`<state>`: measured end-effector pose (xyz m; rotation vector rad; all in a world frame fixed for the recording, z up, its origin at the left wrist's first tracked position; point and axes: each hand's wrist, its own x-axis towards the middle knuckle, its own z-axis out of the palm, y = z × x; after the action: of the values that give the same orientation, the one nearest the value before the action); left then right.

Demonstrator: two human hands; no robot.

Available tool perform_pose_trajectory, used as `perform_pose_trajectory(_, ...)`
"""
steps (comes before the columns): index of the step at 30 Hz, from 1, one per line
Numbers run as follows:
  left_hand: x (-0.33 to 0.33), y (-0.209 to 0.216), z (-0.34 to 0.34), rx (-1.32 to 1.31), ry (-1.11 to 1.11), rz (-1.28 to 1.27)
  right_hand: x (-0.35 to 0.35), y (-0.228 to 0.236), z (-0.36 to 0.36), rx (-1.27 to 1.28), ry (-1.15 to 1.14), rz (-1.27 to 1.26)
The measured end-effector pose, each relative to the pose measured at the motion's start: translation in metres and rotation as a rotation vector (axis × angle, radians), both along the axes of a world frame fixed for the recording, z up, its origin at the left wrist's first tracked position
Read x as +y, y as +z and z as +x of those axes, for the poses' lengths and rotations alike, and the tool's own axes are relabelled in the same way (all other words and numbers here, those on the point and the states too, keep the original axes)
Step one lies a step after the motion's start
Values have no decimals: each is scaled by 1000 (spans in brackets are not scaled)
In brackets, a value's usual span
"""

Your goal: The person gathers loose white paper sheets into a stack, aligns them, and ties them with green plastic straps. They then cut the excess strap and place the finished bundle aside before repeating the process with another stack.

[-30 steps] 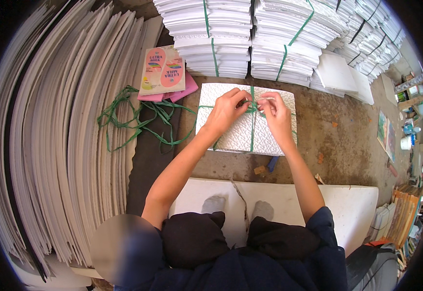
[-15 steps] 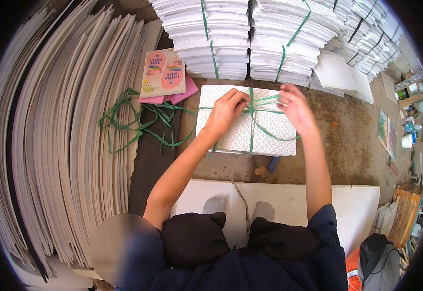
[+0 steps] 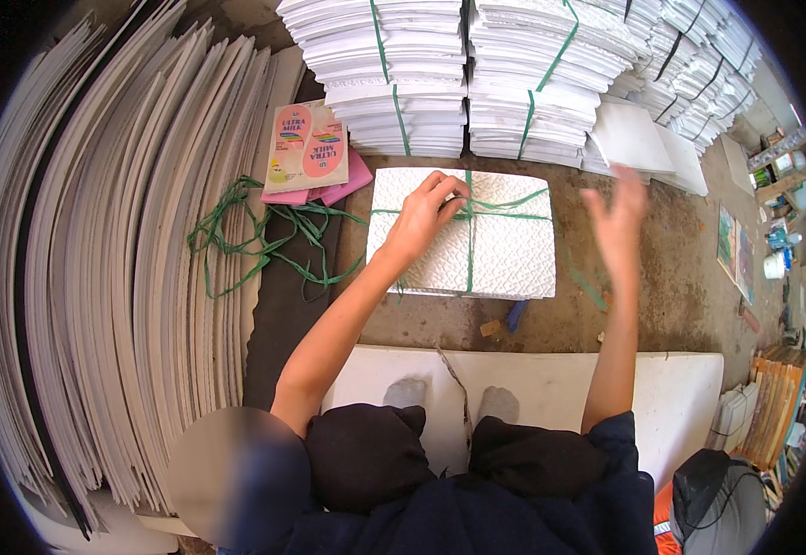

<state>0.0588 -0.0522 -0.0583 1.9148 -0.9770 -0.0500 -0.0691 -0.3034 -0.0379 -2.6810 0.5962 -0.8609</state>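
The white bundle (image 3: 518, 259) lies mid-frame beneath the left hand (image 3: 421, 217), whose curled fingers pinch the green twine (image 3: 470, 261) near its crossing. Right of centre, the right hand (image 3: 617, 227), motion-blurred, hangs spread wide, apart from the bundle.

The left hand (image 3: 426, 217) rests on the bundle of sheets (image 3: 514, 259), at the crossing of its string (image 3: 470, 259). The right hand (image 3: 617, 227) is apart from the bundle, over the floor (image 3: 666, 287) to its right. Left of the left hand lies a tangle of loose string (image 3: 262, 245); just beyond that, a carton (image 3: 306, 157) lies on some folded sheets (image 3: 349, 180). Farther left stands a row of cardboard (image 3: 144, 277). Beyond both hands are tied stacks (image 3: 541, 74), with loose boards (image 3: 627, 139) beside them. Nearer than either hand, two feet (image 3: 498, 404) rest on a slab (image 3: 560, 388).
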Motion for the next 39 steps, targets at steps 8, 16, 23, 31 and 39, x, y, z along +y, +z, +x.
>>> perform_pose_trajectory(8, 0, -1, 2, -99, 0, 117, 56, -9, 54, 483, 728, 812)
perform_pose_trajectory(16, 1, -13, 4, 550, 184, -51, 75, -34, 63, -159, 941, 1760)
perform_pose_trajectory(23, 37, -19, 34, 315, 158, 104, 52, -40, 46, 38, 656, 1170)
perform_pose_trajectory(31, 26, -22, 32, 800, -85, -384, 60, -46, 36, -73, 687, 1301)
perform_pose_trajectory(39, 11, -7, 55, -152, -828, 53, 55, -14, 41, 235, 940, 714)
